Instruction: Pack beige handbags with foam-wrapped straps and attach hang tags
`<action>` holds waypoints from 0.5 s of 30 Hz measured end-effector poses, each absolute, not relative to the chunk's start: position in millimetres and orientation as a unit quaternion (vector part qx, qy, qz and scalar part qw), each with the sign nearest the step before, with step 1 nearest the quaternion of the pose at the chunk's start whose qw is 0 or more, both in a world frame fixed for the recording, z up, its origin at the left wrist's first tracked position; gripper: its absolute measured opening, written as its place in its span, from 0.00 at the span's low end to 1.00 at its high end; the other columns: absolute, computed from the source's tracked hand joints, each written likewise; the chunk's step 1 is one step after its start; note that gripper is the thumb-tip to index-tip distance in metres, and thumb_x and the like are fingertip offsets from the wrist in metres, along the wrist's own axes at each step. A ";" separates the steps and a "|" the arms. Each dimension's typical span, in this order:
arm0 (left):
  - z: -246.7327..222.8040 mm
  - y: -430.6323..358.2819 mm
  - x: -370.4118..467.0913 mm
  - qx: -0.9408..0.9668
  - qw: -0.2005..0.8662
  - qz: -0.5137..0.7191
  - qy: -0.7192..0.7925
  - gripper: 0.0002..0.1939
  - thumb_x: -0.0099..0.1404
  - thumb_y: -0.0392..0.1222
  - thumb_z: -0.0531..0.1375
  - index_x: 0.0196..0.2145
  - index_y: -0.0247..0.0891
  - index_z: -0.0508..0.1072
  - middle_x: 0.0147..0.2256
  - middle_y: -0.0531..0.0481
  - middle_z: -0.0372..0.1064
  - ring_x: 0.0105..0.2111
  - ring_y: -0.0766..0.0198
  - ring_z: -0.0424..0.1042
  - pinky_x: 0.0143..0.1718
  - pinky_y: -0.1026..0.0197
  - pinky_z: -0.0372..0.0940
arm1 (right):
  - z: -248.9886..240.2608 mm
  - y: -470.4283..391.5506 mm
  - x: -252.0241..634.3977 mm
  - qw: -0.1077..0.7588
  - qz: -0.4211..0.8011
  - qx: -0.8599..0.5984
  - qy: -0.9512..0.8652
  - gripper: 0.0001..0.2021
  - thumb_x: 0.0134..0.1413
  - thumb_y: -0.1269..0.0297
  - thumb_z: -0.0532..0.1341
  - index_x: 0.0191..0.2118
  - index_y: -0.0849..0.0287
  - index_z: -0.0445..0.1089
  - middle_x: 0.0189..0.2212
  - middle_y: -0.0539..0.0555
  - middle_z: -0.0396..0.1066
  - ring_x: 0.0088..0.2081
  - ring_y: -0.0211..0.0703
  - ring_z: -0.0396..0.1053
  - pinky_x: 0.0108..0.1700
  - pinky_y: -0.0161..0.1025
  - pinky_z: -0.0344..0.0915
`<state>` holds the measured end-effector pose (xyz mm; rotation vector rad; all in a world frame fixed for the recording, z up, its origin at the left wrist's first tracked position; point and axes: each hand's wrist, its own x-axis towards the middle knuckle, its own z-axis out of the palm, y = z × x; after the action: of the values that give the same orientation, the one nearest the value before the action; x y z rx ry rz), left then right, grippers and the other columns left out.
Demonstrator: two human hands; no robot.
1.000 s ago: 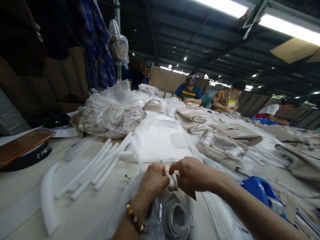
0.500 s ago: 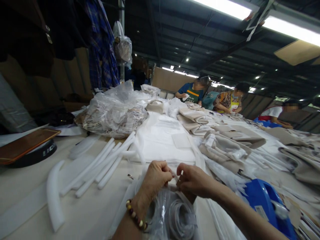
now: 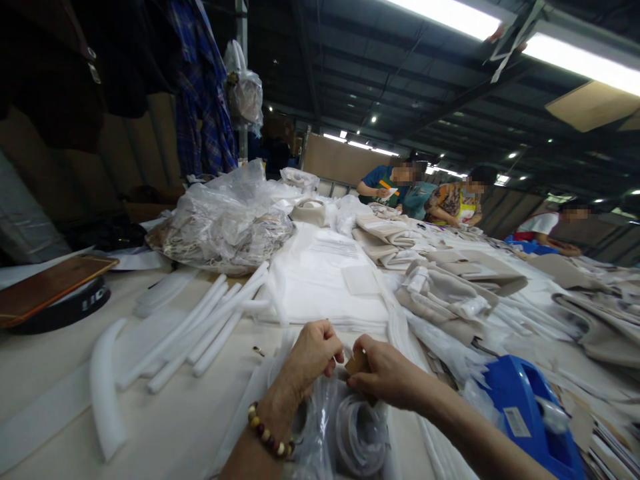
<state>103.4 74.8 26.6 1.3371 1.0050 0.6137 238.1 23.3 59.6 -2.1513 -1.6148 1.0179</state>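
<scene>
My left hand (image 3: 314, 352), with a beaded bracelet (image 3: 269, 433) on its wrist, is closed, thumb and fingers pinched together; what it holds, if anything, is too small to make out. Close to its right, my right hand (image 3: 384, 370) grips a small brown piece (image 3: 357, 363) between thumb and fingers. Below both hands lies a rolled strap in clear plastic (image 3: 361, 430). Clear plastic wrap (image 3: 320, 427) runs beside the roll, partly under my left wrist. Ahead of the hands is a stack of white sheets (image 3: 325, 287).
White foam tubes (image 3: 200, 333) and a phone (image 3: 55, 287) on a black round object lie left. Behind them is a heap of plastic bags (image 3: 225, 227). At right are a blue tape dispenser (image 3: 530, 413) and beige fabric pieces (image 3: 450, 300). Several people work at the far side.
My hands have moved slightly apart, and the brown piece now shows more clearly in my right fingers. A person at the back leans further forward with a white item.
</scene>
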 end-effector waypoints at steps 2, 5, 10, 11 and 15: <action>24.8 75.7 102.7 0.610 0.603 0.248 0.450 0.06 0.47 0.29 0.51 0.20 0.38 0.60 0.14 0.59 0.60 0.12 0.72 0.54 0.16 0.68 0.47 | 56.6 23.7 242.1 0.158 0.381 -0.742 -0.529 0.14 0.27 0.74 0.61 0.28 0.59 0.61 0.23 0.46 0.60 0.29 0.39 0.59 0.28 0.35 0.50; 22.0 78.2 101.4 0.660 0.547 0.228 0.463 0.07 0.46 0.27 0.51 0.18 0.38 0.61 0.14 0.58 0.58 0.15 0.70 0.56 0.20 0.66 0.49 | 55.1 21.1 253.6 0.195 0.495 -0.706 -0.467 0.14 0.29 0.66 0.61 0.29 0.60 0.61 0.22 0.46 0.63 0.25 0.37 0.61 0.27 0.35 0.56; 23.1 79.4 97.0 0.705 0.528 0.197 0.431 0.08 0.45 0.29 0.54 0.13 0.36 0.62 0.14 0.57 0.57 0.19 0.69 0.56 0.23 0.64 0.48 | 55.1 7.8 257.6 0.249 0.620 -0.633 -0.390 0.16 0.29 0.59 0.64 0.27 0.62 0.64 0.21 0.48 0.66 0.22 0.34 0.63 0.28 0.34 0.59; 24.0 79.0 95.8 0.703 0.539 0.194 0.422 0.07 0.45 0.30 0.54 0.14 0.36 0.62 0.14 0.57 0.56 0.19 0.69 0.55 0.22 0.65 0.48 | 53.8 5.2 255.3 0.259 0.629 -0.625 -0.383 0.16 0.29 0.59 0.65 0.27 0.63 0.64 0.21 0.48 0.67 0.21 0.33 0.63 0.27 0.33 0.58; 27.9 77.5 91.8 0.666 0.606 0.190 0.393 0.06 0.50 0.39 0.54 0.19 0.37 0.64 0.15 0.57 0.59 0.15 0.71 0.54 0.18 0.66 0.48 | 46.7 -0.6 246.0 0.296 0.659 -0.602 -0.340 0.16 0.29 0.61 0.68 0.28 0.65 0.68 0.20 0.49 0.68 0.20 0.32 0.63 0.23 0.30 0.54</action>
<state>91.8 77.5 27.9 1.5396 0.9081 0.4383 246.0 -0.6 46.7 -1.6010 -0.9033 1.7540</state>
